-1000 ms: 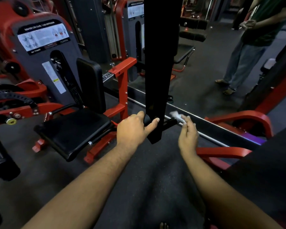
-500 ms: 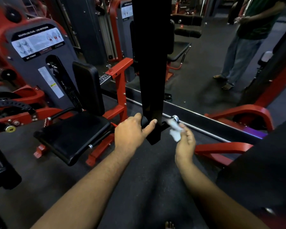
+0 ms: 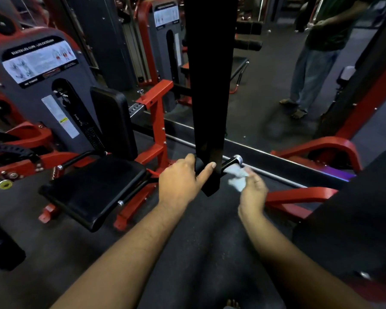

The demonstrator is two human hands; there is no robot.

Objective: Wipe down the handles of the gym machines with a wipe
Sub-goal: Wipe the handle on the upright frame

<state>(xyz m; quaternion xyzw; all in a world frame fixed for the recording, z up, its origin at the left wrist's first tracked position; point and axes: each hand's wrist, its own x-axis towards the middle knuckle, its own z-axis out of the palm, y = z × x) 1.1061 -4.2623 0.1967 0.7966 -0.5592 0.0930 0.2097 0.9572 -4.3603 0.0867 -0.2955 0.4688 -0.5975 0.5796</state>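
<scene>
The left hand (image 3: 181,181) grips the black upright bar (image 3: 210,97). The right hand (image 3: 252,192) presses a white wipe (image 3: 237,177) against the short handle (image 3: 231,162).

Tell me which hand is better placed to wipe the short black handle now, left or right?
Right. The right hand holds the white wipe against the black handle, beside its silver end cap. The left hand grips the black hanging bar and holds no wipe.

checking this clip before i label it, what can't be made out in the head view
- Left half of the handle: hidden behind the black upright and the left hand.
- Contact between the wipe and the handle: motion blur over the right hand.
- Text on the machine placard: too small and blurred.
- Bystander: cut off by the top edge.
</scene>
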